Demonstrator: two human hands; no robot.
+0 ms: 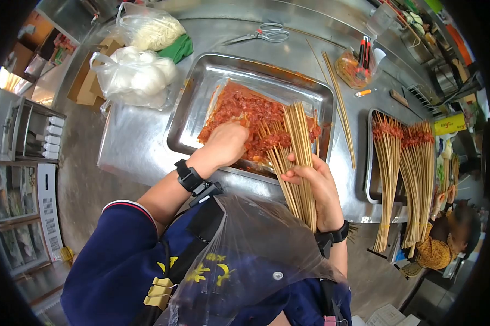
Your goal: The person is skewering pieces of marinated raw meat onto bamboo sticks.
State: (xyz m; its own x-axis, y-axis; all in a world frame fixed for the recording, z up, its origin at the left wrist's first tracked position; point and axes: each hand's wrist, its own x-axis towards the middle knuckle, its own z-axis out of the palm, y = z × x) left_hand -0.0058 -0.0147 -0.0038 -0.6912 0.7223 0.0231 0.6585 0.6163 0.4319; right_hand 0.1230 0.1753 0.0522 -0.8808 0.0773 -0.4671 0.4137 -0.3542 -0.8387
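Observation:
My left hand is curled down into the pile of red, marinated raw meat, its fingertips hidden in the meat. The meat lies in a shallow metal tray. In my right hand is a bundle of bamboo skewers, the thumb lying across them. Beside it, partly behind my right fingers, skewers threaded with meat rest with their meat ends in the tray and their bare ends toward my body.
Finished meat skewers fill a second tray on the right. Scissors lie behind the main tray, and loose skewers to its right. Plastic bags with white round items and noodle-like strands stand at left. Another person is at far right.

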